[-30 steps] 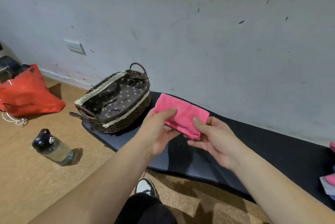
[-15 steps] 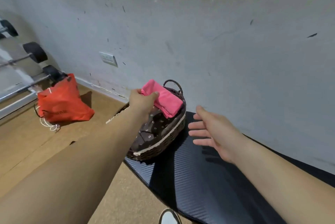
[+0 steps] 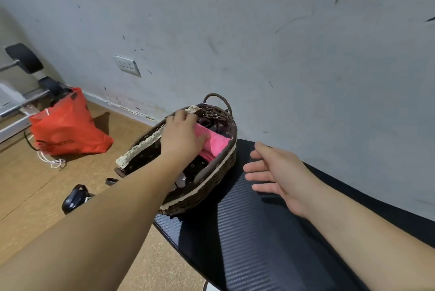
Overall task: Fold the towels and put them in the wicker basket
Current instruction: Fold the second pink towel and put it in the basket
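The wicker basket [image 3: 207,194] is woven from rough brown cane and is lined with dotted matt cloth, edged with pale lace. The pink towel [image 3: 215,143] is made of soft cloth. The black mat [image 3: 247,231] is ribbed and a little shiny. The red bag [image 3: 66,126] may be made of thin plastic. The wall [image 3: 282,55] is painted matt and scuffed

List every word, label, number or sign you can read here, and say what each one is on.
On the orange bag: a dark line of print low on its side, too blurred to read.
On the wall socket plate: no legible marking.
On the pink towel, the wicker basket and the black mat: no text shows.
Nothing in this view can be read.
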